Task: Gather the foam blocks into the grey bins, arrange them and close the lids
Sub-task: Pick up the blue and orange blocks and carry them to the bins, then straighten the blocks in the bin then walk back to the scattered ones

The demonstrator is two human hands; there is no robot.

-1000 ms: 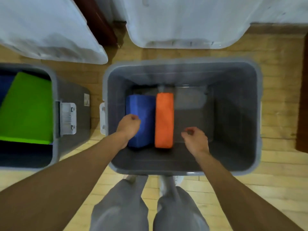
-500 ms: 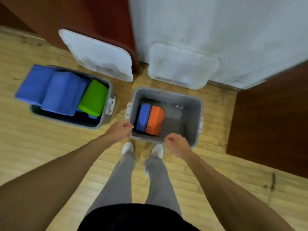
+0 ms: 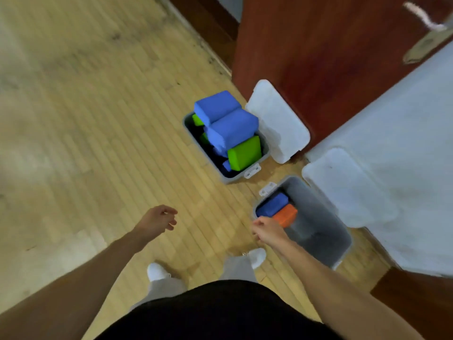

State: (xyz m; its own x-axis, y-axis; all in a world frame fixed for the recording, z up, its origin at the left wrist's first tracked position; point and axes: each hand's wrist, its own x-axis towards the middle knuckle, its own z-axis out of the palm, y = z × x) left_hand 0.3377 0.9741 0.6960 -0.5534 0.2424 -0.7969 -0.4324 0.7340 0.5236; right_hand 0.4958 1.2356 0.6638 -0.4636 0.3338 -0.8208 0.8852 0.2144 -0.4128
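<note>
— What lies under us?
— We see a wooden floor (image 3: 98, 119) filling most of the view. At upper right stands a red-brown door (image 3: 331, 57), with a white wall (image 3: 404, 143) beside it.

— And the bins?
— We count two, both open, near each other but apart. The far bin (image 3: 226, 179) stands by the door. The near bin (image 3: 326, 217) stands by the wall, just right of our feet. One lid (image 3: 277, 121) leans on the door behind the far bin, and a second lid (image 3: 343, 187) leans on the wall behind the near one.

— Where are the blocks?
— The far bin is heaped. Two blue blocks (image 3: 232, 127) rise above its rim, and a green block (image 3: 244, 152) sits tilted beside them toward the latch end. In the near bin a blue block (image 3: 273, 204) and an orange block (image 3: 285, 214) lie side by side, touching, at its latch end.

— Our hands?
— Our left hand (image 3: 157, 220) hangs over the floor, well apart from both bins, with the fingers loosely curled and nothing in it. Our right hand (image 3: 267, 230) is curled into a fist at the near bin's closest corner, and we see nothing in it. Through the blur we cannot tell whether it touches the rim.
</note>
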